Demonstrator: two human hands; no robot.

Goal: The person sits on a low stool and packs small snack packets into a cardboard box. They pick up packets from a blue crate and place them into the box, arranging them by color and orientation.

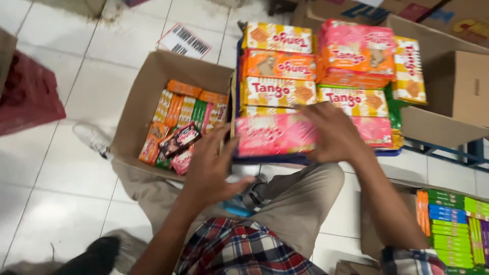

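Two hands, left (211, 165) and right (333, 133), on one pink wafer pack (275, 135)

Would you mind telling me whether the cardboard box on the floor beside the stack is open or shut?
Open. The cardboard box has its flaps spread outward, and small snack packs show inside, partly filling it.

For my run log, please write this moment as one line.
left hand: touches left end of pink packet | right hand: rests on its right end | packet: front of stack | open carton: at left
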